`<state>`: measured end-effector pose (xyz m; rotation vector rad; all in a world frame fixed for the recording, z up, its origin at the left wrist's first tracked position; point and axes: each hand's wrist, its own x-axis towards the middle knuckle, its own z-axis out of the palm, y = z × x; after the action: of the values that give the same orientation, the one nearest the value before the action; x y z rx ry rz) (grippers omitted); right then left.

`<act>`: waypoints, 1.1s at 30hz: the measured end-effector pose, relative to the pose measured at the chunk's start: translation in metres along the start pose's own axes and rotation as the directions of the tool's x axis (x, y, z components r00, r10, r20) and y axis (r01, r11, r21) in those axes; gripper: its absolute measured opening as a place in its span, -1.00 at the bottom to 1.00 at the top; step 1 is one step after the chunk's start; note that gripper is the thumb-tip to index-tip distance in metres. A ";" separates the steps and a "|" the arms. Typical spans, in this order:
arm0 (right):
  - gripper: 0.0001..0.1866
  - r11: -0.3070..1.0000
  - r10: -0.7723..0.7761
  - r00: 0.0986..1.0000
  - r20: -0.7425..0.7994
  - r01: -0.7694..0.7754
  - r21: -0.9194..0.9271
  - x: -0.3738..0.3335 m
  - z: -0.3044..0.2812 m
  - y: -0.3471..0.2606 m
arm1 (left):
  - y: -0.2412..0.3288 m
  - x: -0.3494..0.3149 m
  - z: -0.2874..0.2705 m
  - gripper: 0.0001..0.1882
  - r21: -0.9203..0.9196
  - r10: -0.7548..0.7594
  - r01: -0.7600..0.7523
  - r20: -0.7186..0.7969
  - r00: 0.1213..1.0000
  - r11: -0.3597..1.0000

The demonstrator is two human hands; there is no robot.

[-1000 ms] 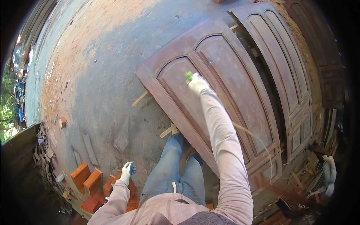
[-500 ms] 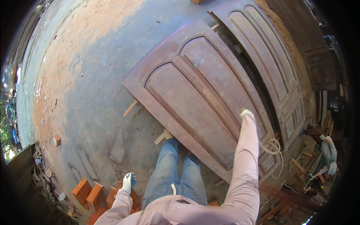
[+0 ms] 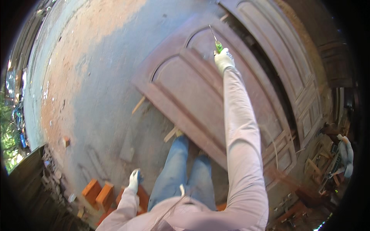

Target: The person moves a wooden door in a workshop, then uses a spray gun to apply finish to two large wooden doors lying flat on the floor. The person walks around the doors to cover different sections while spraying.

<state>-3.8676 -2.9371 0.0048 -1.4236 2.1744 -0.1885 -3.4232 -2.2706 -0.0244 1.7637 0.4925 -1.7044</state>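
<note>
My right hand (image 3: 224, 59), in a white glove, reaches out over a brown panelled wooden door (image 3: 192, 90). It is closed round a green air blow gun (image 3: 218, 46), whose long thin nozzle points to the door's far end. A pale hose (image 3: 275, 148) runs over the door's near end, right of my forearm; its join with the tool is out of sight. My left hand (image 3: 133, 180), gloved too, hangs low beside my leg, near several orange-brown wooden blocks (image 3: 104, 195). Its fingers look loosely curled, with nothing visible in them.
A second panelled door (image 3: 283, 50) lies right of the first, with a dark gap between. Wooden strips (image 3: 169, 134) stick out under the near door's left edge. Scrap wood (image 3: 50, 169) lies at lower left. Another person (image 3: 345, 152) in grey is at the far right among timber pieces.
My right hand has swung forward and left, from the door's near right part toward its far end, bringing the blow gun into clear sight. My left hand has shifted slightly upward.
</note>
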 end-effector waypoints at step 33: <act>-0.52 0.955 0.280 0.956 -0.085 -0.269 0.122 -0.148 -0.093 0.403 | -0.048 -0.056 0.133 -0.71 0.734 0.288 -0.254 0.083 0.954 0.630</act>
<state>-4.1960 -2.6461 -0.0218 -1.0581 2.3776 -0.2785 -3.5590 -2.3150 0.0269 2.2747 -0.5474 -1.7589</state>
